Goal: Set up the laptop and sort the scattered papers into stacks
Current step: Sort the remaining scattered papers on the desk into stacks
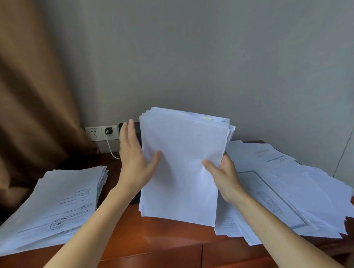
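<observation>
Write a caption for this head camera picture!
Two hands lift a paper bundle between two piles.

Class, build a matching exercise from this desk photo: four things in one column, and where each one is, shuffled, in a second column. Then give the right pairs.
Things
1. sheaf of white papers held upright
2. neat stack of printed white papers
3. loose spread of white papers
4. black charger plug

Places
A. in the white wall socket
B. on the right side of the reddish-brown wooden desk
C. between the left hand and right hand
D. on the left side of the desk

Pairs: 1-C, 2-D, 3-B, 4-A
</observation>
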